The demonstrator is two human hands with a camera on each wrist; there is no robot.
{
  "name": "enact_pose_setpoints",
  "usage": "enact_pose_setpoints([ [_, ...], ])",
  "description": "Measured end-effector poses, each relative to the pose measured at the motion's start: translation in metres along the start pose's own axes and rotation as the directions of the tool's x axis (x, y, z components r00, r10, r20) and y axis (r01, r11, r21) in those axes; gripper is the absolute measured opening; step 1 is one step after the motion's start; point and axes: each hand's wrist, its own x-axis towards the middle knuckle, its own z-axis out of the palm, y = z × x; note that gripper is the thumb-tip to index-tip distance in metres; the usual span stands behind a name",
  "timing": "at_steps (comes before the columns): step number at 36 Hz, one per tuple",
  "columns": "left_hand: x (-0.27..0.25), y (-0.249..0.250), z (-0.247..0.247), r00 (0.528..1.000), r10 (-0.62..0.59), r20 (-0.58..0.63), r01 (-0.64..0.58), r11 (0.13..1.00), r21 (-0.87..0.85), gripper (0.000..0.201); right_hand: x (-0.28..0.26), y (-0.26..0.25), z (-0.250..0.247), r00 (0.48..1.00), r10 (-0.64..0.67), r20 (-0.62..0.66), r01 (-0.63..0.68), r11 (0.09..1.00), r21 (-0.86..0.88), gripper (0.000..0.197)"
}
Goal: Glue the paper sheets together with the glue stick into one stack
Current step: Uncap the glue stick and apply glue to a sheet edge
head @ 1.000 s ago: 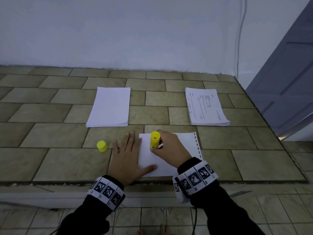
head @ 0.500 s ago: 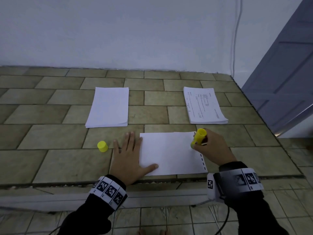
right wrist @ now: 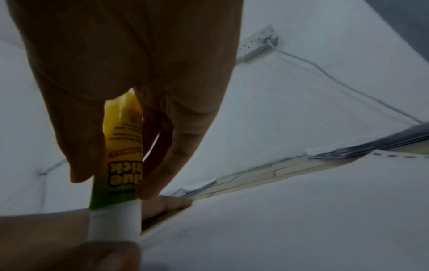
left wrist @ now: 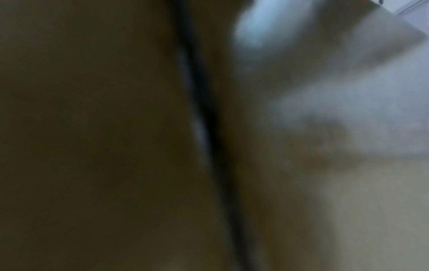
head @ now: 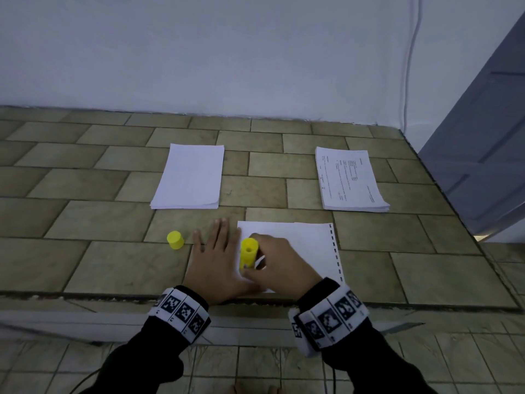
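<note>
Gluing: right hand [head: 279,258] fingers wrapped round the glue stick [head: 249,253], tip down on the sheet [head: 306,245].
Left hand [head: 211,258]: flat, fingers spread, pinning the sheet's edge.
Nearby: yellow cap [head: 175,240], blank stack [head: 190,177], printed stack [head: 352,180].

Both arms are covered by black long sleeves [head: 147,354] that reach down to the wrists. Each wrist carries a broad white band: the left wristband [head: 181,311] shows a row of square black-and-white coded markers with small letters printed beneath them, and the right wristband [head: 329,319] bears the same kind of markers, slightly blurred. The left hand [head: 213,263] and right hand [head: 281,260] are bare, without gloves or rings.
</note>
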Motion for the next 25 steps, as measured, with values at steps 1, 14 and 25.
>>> enact_pose_setpoints([
  [1,0.001,-0.002,0.003,1.000,0.014,0.008,-0.014,1.000,0.002,0.112,0.002,-0.002,0.004,1.000,-0.004,0.017,0.005,1.000,-0.028,0.020],
  [14,0.000,-0.001,-0.001,0.998,-0.040,0.047,0.035,0.996,0.087,0.147,-0.020,0.019,-0.029,0.999,0.035,0.033,-0.032,0.996,-0.079,0.016],
  [25,0.000,0.001,-0.004,0.994,-0.068,0.084,0.060,0.994,0.094,0.147,-0.065,0.063,-0.085,0.999,0.051,-0.003,-0.051,0.999,0.009,0.010],
])
